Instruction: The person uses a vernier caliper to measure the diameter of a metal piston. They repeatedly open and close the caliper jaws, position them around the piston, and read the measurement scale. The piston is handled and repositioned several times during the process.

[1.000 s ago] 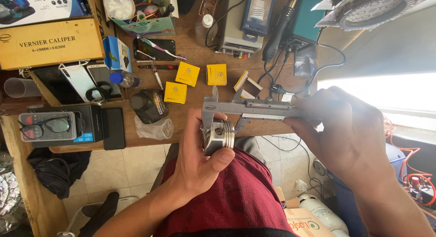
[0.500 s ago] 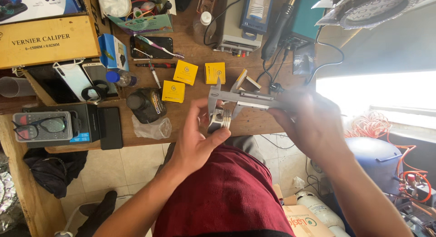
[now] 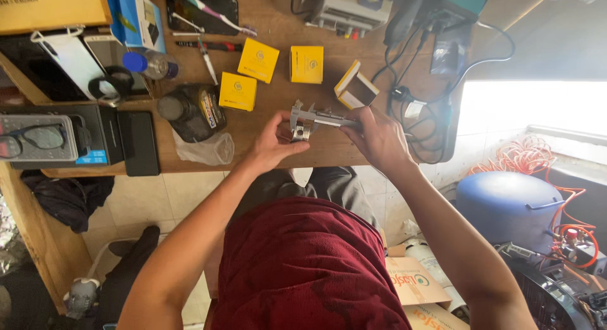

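1. Seen from above, a person in a dark red shirt sits at a wooden surface, both arms reaching forward.
2. The left hand is curled around a small metal cylinder – fingers closed on it, thumb over the top – held just above the near edge of the surface.
3. The right hand grips the beam of a metal caliper, fingers wrapped tight; the caliper's jaws sit around the cylinder, touching it.
4. Just beyond the hands lie three closed yellow boxes and one opened box lying tilted near the right hand.
5. To the left stand a dark oil bottle, a crumpled clear plastic bag and a small blue-capped bottle.
6. Further left, a pair of glasses rests on a grey case.
7. Black cables trail across the right end of the surface – beside it, on the floor, a blue tank with an orange coiled hose.
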